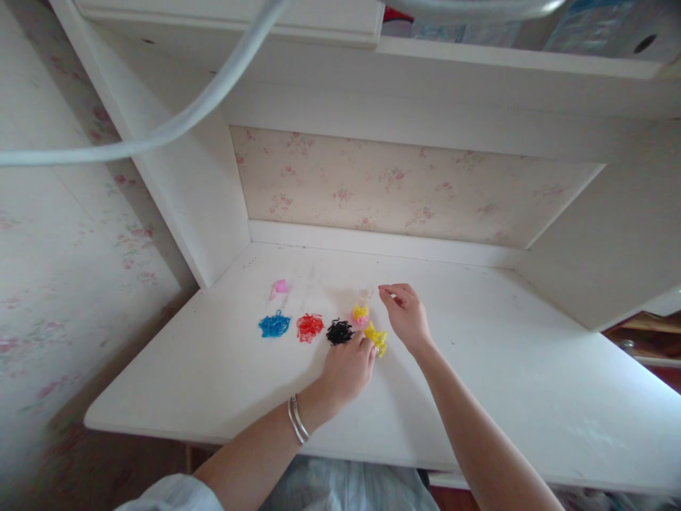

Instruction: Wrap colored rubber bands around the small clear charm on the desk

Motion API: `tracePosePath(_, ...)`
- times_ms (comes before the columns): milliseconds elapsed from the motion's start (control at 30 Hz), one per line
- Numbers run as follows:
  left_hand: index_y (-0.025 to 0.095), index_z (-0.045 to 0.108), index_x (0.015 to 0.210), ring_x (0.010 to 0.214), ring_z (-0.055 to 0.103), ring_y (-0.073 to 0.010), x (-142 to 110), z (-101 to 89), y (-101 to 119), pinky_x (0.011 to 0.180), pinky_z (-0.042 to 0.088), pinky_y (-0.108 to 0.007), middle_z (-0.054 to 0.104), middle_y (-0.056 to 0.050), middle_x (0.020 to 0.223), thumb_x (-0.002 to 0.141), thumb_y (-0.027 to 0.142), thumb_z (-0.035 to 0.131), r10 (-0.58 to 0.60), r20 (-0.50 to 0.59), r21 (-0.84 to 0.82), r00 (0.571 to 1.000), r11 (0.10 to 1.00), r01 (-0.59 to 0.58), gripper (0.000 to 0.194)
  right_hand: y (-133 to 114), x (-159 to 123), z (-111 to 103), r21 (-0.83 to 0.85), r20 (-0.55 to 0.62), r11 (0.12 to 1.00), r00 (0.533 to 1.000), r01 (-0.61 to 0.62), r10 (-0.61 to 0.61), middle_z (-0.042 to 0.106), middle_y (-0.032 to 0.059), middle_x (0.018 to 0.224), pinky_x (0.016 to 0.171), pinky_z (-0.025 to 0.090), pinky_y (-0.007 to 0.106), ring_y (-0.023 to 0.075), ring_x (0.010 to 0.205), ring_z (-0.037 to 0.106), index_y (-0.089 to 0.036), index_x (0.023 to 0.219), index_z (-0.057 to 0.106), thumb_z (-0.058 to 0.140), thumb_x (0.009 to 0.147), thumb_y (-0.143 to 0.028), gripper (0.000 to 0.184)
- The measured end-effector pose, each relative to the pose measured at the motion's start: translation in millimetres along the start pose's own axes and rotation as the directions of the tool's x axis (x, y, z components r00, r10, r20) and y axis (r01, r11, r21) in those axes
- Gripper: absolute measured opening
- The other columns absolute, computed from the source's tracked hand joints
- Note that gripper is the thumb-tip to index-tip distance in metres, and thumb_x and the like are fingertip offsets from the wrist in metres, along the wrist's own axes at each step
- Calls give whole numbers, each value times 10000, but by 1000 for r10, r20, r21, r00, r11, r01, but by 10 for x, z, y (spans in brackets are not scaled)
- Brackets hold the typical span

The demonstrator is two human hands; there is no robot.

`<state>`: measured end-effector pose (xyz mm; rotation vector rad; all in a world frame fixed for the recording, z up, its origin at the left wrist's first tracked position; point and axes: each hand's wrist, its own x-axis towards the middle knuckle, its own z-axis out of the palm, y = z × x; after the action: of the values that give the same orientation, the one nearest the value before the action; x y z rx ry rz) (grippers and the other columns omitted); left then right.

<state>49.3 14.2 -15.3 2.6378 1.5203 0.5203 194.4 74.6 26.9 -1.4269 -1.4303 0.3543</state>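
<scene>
My left hand (pixel 348 369) is closed, its fingertips bent down at the edge of a small pile of yellow bands (pixel 377 339). What lies between those fingers is hidden. Just behind the pile is a small clear container (pixel 360 315) with yellow bands inside and pink at its bottom. My right hand (pixel 407 312) hovers to the right of it, thumb and forefinger pinched together; anything in the pinch is too small to make out. Left of the yellow pile lie a black pile (pixel 339 331), a red pile (pixel 309 327) and a blue pile (pixel 274 324) of thin bands.
A small pink object (pixel 279 287) lies behind the blue pile. The white desk (pixel 213 383) has a back wall with flowered paper (pixel 394 181) and side panels. A shelf (pixel 340 67) hangs above, and a pale curved tube (pixel 196 113) crosses the upper left.
</scene>
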Motion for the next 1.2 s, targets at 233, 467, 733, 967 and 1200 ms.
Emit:
tracePosePath(233, 221, 599, 962, 737, 638, -157, 2, 8, -11, 587, 464, -262, 628, -36, 982, 954, 310, 322, 0, 26, -75, 1000, 997, 1, 291, 602, -477, -177, -222, 120, 969, 984, -106, 135, 616, 43, 971, 686, 446, 288, 127, 680, 565, -227, 930, 702, 449, 839, -465, 359)
tracePosePath(467, 221, 627, 918, 825, 635, -147, 32, -12, -11, 696, 476, -238, 648, -35, 964, 938, 324, 387, -46, -32, -212, 998, 977, 38, 262, 664, -653, -303, -509, 286, 857, 955, 85, 76, 618, 13, 1020, 879, 338, 361, 156, 904, 598, -322, 1043, 675, 417, 891, -386, 306)
tracePosePath(733, 203, 664, 851, 759, 585, -124, 240, -366, -157, 725, 451, -233, 639, -22, 815, 919, 325, 429, -85, -217, -377, 972, 926, -3, 273, 628, -655, -306, -528, 316, 844, 944, 93, 93, 612, 23, 1035, 849, 353, 334, 156, 904, 587, -292, 1000, 669, 428, 889, -347, 271)
tracePosePath(967, 187, 668, 826, 714, 557, -115, 642, -673, -371, 695, 423, -227, 626, -11, 766, 900, 298, 465, -95, -356, -345, 929, 938, -37, 243, 647, -654, -304, -531, 312, 840, 947, 106, 78, 604, 24, 1036, 852, 359, 324, 155, 899, 593, -287, 1040, 662, 419, 895, -337, 287)
tracePosePath(1200, 189, 673, 841, 760, 571, -125, 855, -687, -428, 727, 428, -228, 637, -15, 801, 900, 304, 467, -66, -361, -300, 930, 953, -49, 244, 617, -658, -318, -531, 311, 841, 947, 106, 76, 601, 24, 1011, 836, 370, 309, 146, 878, 591, -288, 996, 674, 397, 909, -336, 295)
